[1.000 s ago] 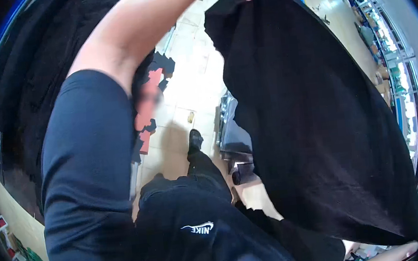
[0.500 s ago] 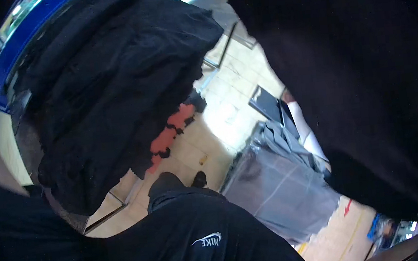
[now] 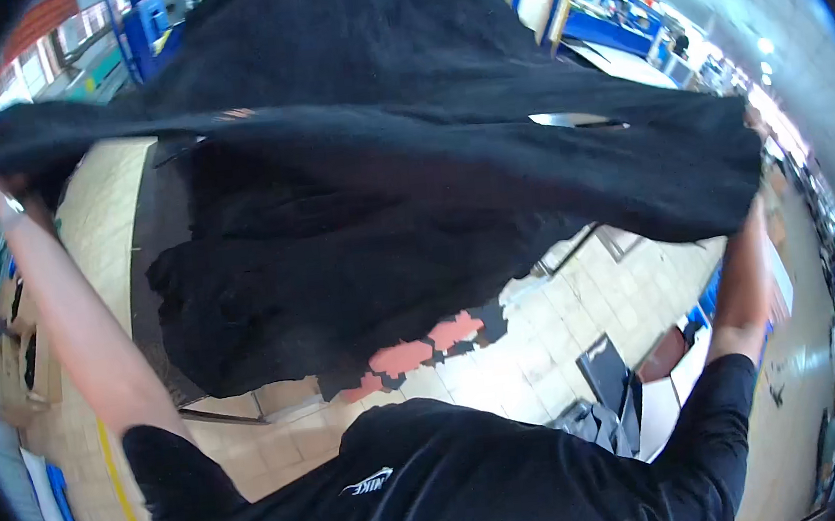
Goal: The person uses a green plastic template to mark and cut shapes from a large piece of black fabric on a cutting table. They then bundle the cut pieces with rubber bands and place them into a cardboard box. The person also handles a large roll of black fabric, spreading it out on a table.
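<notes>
Stretched wide in the air before me is a large black leather hide with a ragged outline and a long hole near its right end. At the far left, my left hand is closed on one corner, its fingers mostly covered by the folds. My right hand grips the opposite end at the right, most of it hidden behind the hide. Below the raised one, a pile of black hides lies over a dark table. Salmon-coloured pieces show at the pile's near edge.
Tiled floor lies between me and the table. A dark flat panel and crumpled grey sheets are at the near right. Blue-framed equipment stands at the back. Cardboard boxes are at the left, by a yellow floor line.
The hide hanging close on the right has swung up and out over the pile, now spread between both raised hands. My view has tilted up, showing more of the room.
</notes>
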The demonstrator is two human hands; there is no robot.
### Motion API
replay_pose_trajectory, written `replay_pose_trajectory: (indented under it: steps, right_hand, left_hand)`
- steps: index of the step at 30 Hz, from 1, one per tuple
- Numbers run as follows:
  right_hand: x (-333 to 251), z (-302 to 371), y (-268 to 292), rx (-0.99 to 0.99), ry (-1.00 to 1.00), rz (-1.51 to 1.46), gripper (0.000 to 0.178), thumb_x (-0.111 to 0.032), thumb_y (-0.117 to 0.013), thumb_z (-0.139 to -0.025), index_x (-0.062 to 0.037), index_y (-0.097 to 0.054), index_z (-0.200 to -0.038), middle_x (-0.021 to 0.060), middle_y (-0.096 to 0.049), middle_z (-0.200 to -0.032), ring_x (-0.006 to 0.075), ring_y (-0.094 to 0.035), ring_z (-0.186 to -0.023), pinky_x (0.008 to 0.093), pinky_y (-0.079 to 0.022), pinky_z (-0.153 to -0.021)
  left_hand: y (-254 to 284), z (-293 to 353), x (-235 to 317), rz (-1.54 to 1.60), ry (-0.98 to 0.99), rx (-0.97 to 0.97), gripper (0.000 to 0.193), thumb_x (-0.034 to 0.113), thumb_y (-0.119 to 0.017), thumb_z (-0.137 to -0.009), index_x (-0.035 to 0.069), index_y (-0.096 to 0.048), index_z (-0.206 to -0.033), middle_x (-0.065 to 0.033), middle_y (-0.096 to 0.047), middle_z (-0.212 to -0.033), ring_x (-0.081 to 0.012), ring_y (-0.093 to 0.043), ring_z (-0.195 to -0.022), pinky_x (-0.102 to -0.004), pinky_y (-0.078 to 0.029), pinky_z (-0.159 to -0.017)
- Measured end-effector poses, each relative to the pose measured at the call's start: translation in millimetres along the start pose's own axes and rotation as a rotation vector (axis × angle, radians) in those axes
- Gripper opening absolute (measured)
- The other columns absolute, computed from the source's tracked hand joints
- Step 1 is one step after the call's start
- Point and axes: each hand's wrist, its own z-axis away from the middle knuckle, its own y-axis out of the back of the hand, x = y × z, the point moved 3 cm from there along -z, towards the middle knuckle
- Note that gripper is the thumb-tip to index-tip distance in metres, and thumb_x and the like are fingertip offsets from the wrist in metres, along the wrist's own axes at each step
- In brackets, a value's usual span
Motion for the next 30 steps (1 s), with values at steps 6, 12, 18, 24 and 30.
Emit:
replay_pose_trajectory:
  steps: [6,12,18,24,30]
  right_hand:
    - [-119,198,-193,-0.289,-0.918,-0.117,0.036,-0.034,-0.053,-0.102,-0.0062,-0.072,-0.114,0.0135,-0.072,-0.084,0.0226,-0.072,-0.081,0.035,-0.053,-0.066]
    - [-178,290,-257,-0.122,-1.003,-0.421,0.032,-0.022,-0.058,-0.101,0.0023,-0.069,-0.119,0.0125,-0.074,-0.092,0.0168,-0.069,-0.077,0.032,-0.054,-0.068]
    - [-154,302,-229,0.031,-0.955,-0.379,0.03,-0.019,-0.058,-0.099,0.0035,-0.069,-0.115,0.0121,-0.074,-0.096,0.0226,-0.068,-0.087,0.0354,-0.053,-0.082]
    - [-110,269,-169,0.077,-1.037,-0.712,0.03,-0.021,-0.058,-0.099,0.0012,-0.069,-0.115,0.0111,-0.074,-0.096,0.0228,-0.068,-0.086,0.0351,-0.054,-0.082]
    - [-78,233,-158,0.043,-0.967,-0.662,0.03,-0.023,-0.058,-0.099,-0.0007,-0.07,-0.116,0.0102,-0.074,-0.096,0.0216,-0.069,-0.084,0.0344,-0.054,-0.079]
  left_hand:
    - [99,183,-31,0.273,0.082,0.284,0.031,0.018,-0.056,-0.095,0.003,-0.063,-0.121,-0.0107,-0.069,-0.116,-0.0269,-0.068,-0.1,-0.0462,-0.057,-0.092]
    - [171,339,-19,-0.001,0.041,0.361,0.041,0.02,-0.052,-0.099,-0.006,-0.057,-0.13,-0.0192,-0.063,-0.129,-0.0329,-0.064,-0.113,-0.0447,-0.053,-0.1]
    - [191,392,69,-0.57,0.049,0.55,0.04,0.017,-0.051,-0.097,-0.005,-0.058,-0.13,-0.0185,-0.062,-0.13,-0.029,-0.064,-0.114,-0.0438,-0.052,-0.1]
    - [156,397,141,-0.713,-0.014,0.652,0.04,0.013,-0.049,-0.095,-0.003,-0.057,-0.131,-0.0174,-0.063,-0.129,-0.0297,-0.064,-0.113,-0.0446,-0.053,-0.099]
    - [100,375,156,-0.8,-0.054,0.621,0.041,0.01,-0.048,-0.093,-0.001,-0.057,-0.132,-0.0164,-0.063,-0.127,-0.0303,-0.064,-0.111,-0.0455,-0.053,-0.098]
